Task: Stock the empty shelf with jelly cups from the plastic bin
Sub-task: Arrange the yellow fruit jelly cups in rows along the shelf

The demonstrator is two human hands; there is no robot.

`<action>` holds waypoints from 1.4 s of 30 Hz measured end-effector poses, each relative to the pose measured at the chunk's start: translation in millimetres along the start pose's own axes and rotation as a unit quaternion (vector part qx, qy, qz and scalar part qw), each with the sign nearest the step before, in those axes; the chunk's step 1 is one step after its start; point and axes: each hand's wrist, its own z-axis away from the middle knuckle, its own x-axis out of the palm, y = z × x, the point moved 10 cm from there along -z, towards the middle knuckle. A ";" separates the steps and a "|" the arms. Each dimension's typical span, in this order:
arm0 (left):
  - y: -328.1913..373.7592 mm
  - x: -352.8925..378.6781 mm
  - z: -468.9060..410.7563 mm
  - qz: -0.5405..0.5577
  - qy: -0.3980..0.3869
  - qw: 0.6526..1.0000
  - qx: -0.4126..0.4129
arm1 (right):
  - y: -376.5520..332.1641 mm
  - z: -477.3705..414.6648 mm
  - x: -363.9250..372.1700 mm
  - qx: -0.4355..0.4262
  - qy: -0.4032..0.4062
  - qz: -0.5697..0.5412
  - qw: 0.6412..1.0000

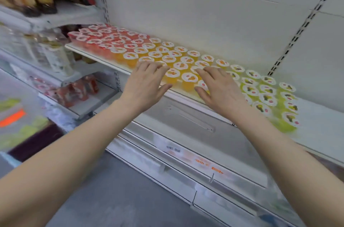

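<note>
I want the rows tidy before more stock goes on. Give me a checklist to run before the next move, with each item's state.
1. Left hand free: ok, open, fingers spread over the orange cups.
2. Right hand free: ok, open, resting over the cups at the orange-green border.
3. Colours grouped: ok, red cups left, orange middle, green cups right.
4. Cups upright: ok, lids face up wherever visible.
5. Room left on the shelf: ok, bare surface to the right of the green cups.
6. Bin within reach: cannot tell, no bin clearly in view.
</note>
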 end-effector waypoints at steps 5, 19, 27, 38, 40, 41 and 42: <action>-104.3 -19.7 66.4 -0.036 -0.018 0.998 -0.043 | -118.4 -46.1 36.2 -0.059 -0.015 -0.034 0.998; -363.4 -58.6 291.3 -0.084 -0.082 0.966 -0.230 | -440.3 -134.4 144.9 -0.202 -0.077 -0.160 0.963; -471.3 -51.1 369.1 -0.084 -0.129 0.928 -0.340 | -550.9 -186.7 196.6 -0.266 -0.118 -0.207 0.934; -628.3 11.0 357.9 -0.055 -0.177 0.903 -0.387 | -623.2 -306.1 307.5 -0.257 -0.189 -0.262 0.911; -649.6 27.1 353.9 -0.043 -0.191 0.899 -0.392 | -633.4 -317.3 330.7 -0.258 -0.220 -0.266 0.902; -659.8 36.2 353.8 -0.032 -0.199 0.897 -0.394 | -638.6 -321.5 340.9 -0.256 -0.237 -0.267 0.898; -669.5 45.1 355.1 -0.020 -0.205 0.894 -0.397 | -643.5 -323.8 351.0 -0.253 -0.253 -0.269 0.894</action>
